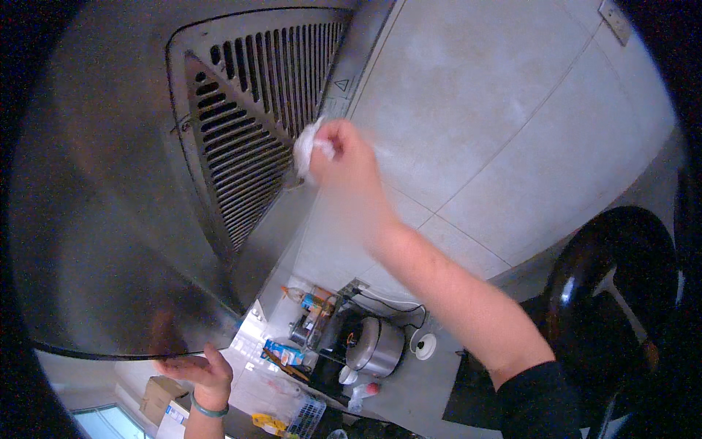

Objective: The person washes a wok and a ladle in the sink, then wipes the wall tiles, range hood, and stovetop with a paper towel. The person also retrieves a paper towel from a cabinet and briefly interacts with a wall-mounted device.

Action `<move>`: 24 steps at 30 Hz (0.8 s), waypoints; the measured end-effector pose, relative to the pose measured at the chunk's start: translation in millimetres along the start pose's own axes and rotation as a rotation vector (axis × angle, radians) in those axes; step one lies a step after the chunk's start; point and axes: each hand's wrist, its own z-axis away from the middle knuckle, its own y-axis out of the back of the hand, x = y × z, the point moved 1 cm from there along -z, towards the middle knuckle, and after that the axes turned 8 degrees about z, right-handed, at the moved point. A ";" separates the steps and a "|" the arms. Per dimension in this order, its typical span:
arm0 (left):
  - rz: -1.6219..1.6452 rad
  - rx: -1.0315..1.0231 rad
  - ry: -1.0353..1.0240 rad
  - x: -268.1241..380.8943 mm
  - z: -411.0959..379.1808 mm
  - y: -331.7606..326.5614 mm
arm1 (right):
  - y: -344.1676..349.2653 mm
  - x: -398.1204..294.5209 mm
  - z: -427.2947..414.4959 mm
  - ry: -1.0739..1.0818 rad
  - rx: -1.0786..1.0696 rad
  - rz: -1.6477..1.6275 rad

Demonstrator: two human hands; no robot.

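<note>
My right hand (351, 159) is closed around a white crumpled cloth or tissue (305, 151). It presses this against the lower edge of a range hood, beside the slotted metal grille (247, 126). The hand is slightly blurred. My left hand (205, 373), with a green bangle (209, 409) at the wrist, is raised to the dark rim (126, 356) of the hood. Its thumb stands apart from the fingers, and I see nothing held in it. Whether the fingertips touch the rim is hard to tell. The hood's dark glossy panel (109, 230) reflects this hand.
Pale wall tiles (482, 110) run behind my right arm, with a wall socket (615, 22) at the top right. Below are a rice cooker (375, 348), a white lid (423, 347), cords and bottles on a counter. A black wok or pan (609, 263) stands at the right.
</note>
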 end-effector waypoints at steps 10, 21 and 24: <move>-0.153 0.053 0.030 5.5 -4.2 -0.4 | -28.2 9.6 95.2 -0.342 -0.184 -0.254; -0.221 -0.051 0.041 7.6 0.1 7.0 | -46.1 60.4 140.0 -0.450 -0.322 -0.326; -0.281 -0.069 0.040 11.7 3.3 8.5 | -42.4 69.2 146.2 -0.461 -0.340 -0.359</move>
